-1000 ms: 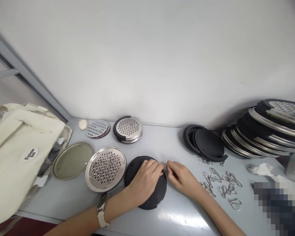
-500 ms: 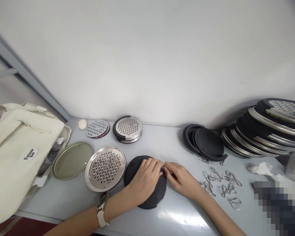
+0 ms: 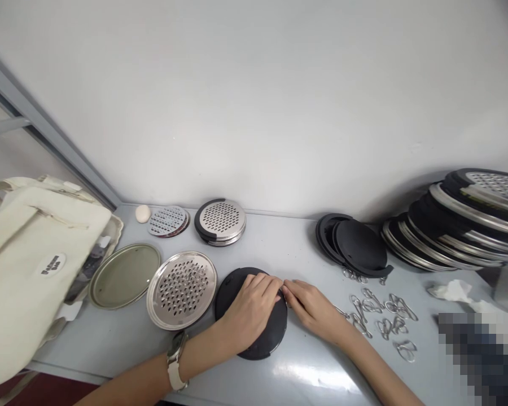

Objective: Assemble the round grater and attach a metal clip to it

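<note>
A round black plastic disc (image 3: 237, 296) lies flat on the grey table (image 3: 279, 248). My left hand (image 3: 252, 310) rests on top of it, fingers curled down at its right edge. My right hand (image 3: 311, 307) meets it there, fingertips pinched together at the disc's rim on something too small to make out. A perforated round metal plate (image 3: 182, 289) lies just left of the disc. Several loose wire clips (image 3: 383, 316) are scattered to the right of my right hand.
A plain metal lid (image 3: 125, 275) and a cream fabric bag (image 3: 29, 265) sit at the left. Small perforated discs (image 3: 168, 221), a stack of perforated plates (image 3: 220, 221) and a small white ball (image 3: 143, 213) stand by the wall. Black discs (image 3: 355, 245) and a tall leaning stack (image 3: 461, 225) fill the right.
My right hand has slid left until its fingertips touch my left hand at the disc's right edge; the thin wire seen between them earlier is hidden.
</note>
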{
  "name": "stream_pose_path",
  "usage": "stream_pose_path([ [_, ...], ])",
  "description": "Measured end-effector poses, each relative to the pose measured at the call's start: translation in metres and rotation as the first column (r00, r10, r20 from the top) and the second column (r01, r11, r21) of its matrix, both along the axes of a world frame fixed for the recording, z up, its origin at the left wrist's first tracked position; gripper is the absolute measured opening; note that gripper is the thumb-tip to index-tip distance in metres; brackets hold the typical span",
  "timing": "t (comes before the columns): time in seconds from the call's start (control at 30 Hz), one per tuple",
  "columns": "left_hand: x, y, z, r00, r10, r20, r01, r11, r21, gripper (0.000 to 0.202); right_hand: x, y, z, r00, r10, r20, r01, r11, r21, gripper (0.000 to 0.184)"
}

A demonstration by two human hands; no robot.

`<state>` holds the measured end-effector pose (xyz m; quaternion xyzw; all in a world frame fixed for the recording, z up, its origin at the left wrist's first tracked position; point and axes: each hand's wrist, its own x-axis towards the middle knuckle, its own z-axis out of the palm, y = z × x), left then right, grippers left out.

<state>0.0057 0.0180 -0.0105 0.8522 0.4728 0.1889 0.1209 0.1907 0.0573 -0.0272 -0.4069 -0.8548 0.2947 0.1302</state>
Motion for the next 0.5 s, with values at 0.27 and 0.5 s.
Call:
stream_pose_path([
  [0.27, -0.0009, 0.0009, -0.0046, 1.000, -0.009, 0.002, 0.009, 1.000, -0.011, 0.021, 0.0007, 0.0000, -0.0016, 0.999, -0.003, 0.033, 0.002, 1.000, 0.013, 0.030],
  [0.5, -0.0006, 0.0007, -0.0052, 1.000, 0.000, 0.000, 0.000, 1.000, -0.001, 0.021, -0.0009, 0.0023, -0.0027, 0.998, -0.001, 0.066, -0.001, 1.000, 0.029, 0.031],
])
